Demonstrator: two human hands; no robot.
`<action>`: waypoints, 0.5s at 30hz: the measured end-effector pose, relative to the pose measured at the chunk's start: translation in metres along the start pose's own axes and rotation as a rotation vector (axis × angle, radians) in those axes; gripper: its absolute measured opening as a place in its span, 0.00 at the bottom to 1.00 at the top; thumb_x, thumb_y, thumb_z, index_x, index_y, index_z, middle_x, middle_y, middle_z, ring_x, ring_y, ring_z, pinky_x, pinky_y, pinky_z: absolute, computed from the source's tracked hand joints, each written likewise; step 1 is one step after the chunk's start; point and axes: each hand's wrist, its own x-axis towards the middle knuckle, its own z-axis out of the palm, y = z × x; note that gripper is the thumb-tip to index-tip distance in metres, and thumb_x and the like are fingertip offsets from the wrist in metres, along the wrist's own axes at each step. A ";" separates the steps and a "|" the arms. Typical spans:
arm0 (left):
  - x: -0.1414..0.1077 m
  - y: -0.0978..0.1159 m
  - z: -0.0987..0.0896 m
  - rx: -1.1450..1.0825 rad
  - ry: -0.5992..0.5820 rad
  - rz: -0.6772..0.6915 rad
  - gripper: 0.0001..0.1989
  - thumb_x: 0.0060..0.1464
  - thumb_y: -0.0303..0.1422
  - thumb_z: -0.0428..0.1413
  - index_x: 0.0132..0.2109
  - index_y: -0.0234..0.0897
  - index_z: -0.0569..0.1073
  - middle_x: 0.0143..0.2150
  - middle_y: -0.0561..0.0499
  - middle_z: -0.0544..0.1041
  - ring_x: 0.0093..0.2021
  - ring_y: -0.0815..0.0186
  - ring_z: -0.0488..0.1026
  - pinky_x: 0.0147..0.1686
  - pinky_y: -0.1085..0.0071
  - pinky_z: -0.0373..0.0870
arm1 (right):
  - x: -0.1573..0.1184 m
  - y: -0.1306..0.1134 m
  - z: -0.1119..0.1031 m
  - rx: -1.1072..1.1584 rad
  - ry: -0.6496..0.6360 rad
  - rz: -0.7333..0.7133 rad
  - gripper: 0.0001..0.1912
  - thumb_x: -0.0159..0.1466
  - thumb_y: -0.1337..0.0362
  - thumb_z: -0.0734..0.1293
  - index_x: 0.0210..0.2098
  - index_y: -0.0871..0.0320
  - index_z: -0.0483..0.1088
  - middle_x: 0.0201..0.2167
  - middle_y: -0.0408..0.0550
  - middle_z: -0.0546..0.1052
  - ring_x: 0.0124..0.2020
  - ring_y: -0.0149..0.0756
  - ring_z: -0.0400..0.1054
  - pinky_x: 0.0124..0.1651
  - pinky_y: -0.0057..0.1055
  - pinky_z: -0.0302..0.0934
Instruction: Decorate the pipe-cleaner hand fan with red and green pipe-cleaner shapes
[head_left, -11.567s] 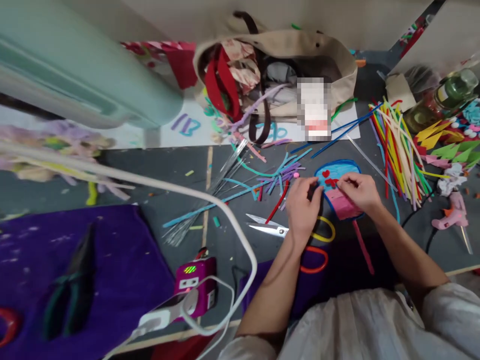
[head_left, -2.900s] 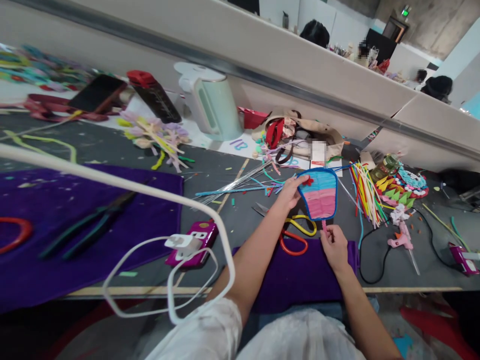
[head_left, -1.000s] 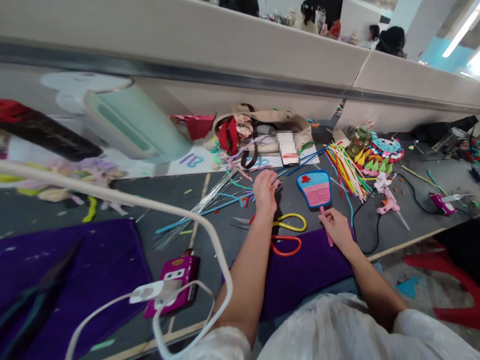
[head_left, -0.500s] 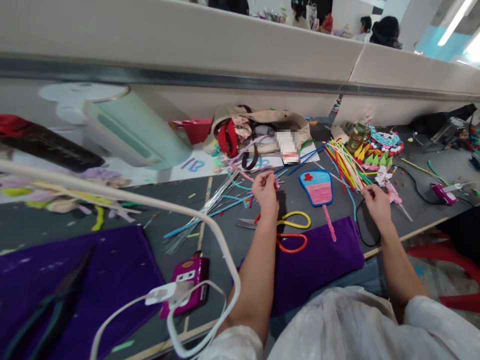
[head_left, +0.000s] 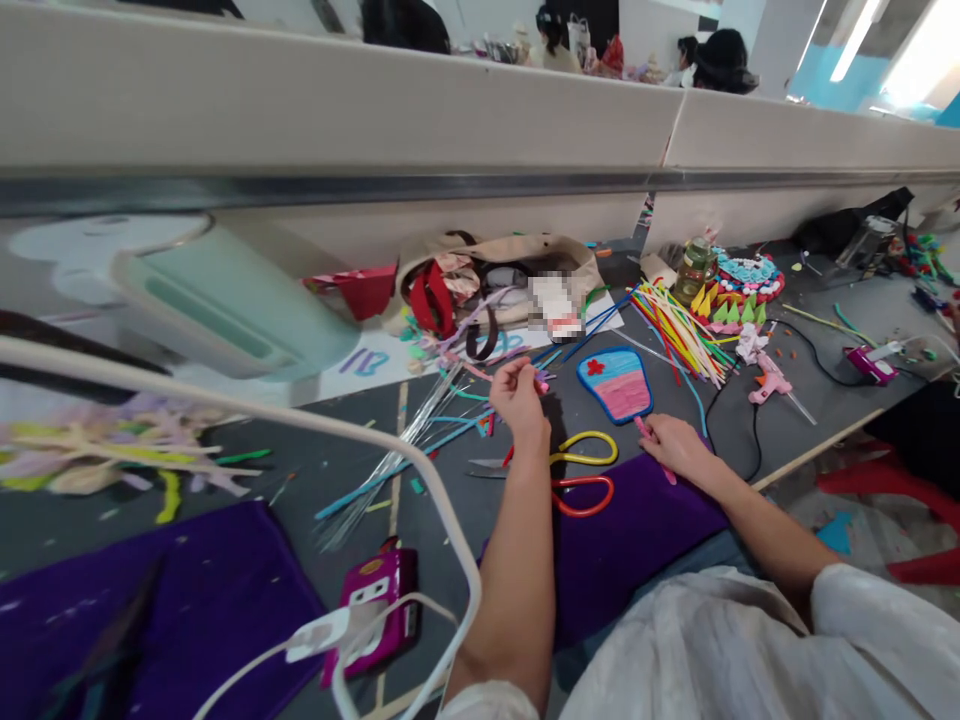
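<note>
The right hand (head_left: 679, 445) pinches the pink stem (head_left: 641, 428); the left hand (head_left: 517, 395) curls, its grip unclear. On the gray tabletop (head_left: 300, 440), beyond the purple cloth (head_left: 622, 530) and near the scissors (head_left: 559, 458), lies the blue-and-pink panel (head_left: 619, 393) bearing a red flower (head_left: 595, 368).

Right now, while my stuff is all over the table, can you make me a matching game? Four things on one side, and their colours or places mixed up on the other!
Things
1. scissors
2. flat paddle
3. glue gun
4. jug

Colours and places
A. pale green, left of the beige bag
B. blue and pink, its stick in the right hand
C. one yellow loop, one red loop
D. pink, to the right of the bundle of coloured stems

Right pairs: 1-C, 2-B, 3-D, 4-A
</note>
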 end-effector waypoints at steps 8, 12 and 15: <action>0.001 0.000 -0.001 0.013 0.005 0.034 0.05 0.46 0.30 0.58 0.33 0.35 0.72 0.24 0.58 0.70 0.18 0.78 0.60 0.18 0.79 0.55 | 0.060 0.080 -0.091 -0.164 0.254 0.469 0.16 0.69 0.62 0.58 0.44 0.61 0.75 0.44 0.61 0.78 0.46 0.46 0.72 0.44 0.36 0.60; 0.001 0.001 0.002 -0.021 0.021 0.002 0.05 0.44 0.28 0.58 0.32 0.34 0.72 0.23 0.58 0.70 0.17 0.77 0.60 0.17 0.79 0.54 | 0.088 0.106 -0.105 -0.131 0.163 0.558 0.15 0.63 0.69 0.62 0.45 0.70 0.76 0.45 0.72 0.77 0.51 0.56 0.70 0.52 0.44 0.60; 0.003 0.001 0.001 -0.060 0.029 -0.008 0.05 0.44 0.27 0.57 0.32 0.33 0.72 0.22 0.58 0.70 0.17 0.77 0.60 0.17 0.79 0.54 | 0.095 0.109 -0.108 -0.067 0.144 0.544 0.15 0.57 0.73 0.65 0.42 0.69 0.77 0.43 0.70 0.79 0.48 0.55 0.72 0.50 0.43 0.61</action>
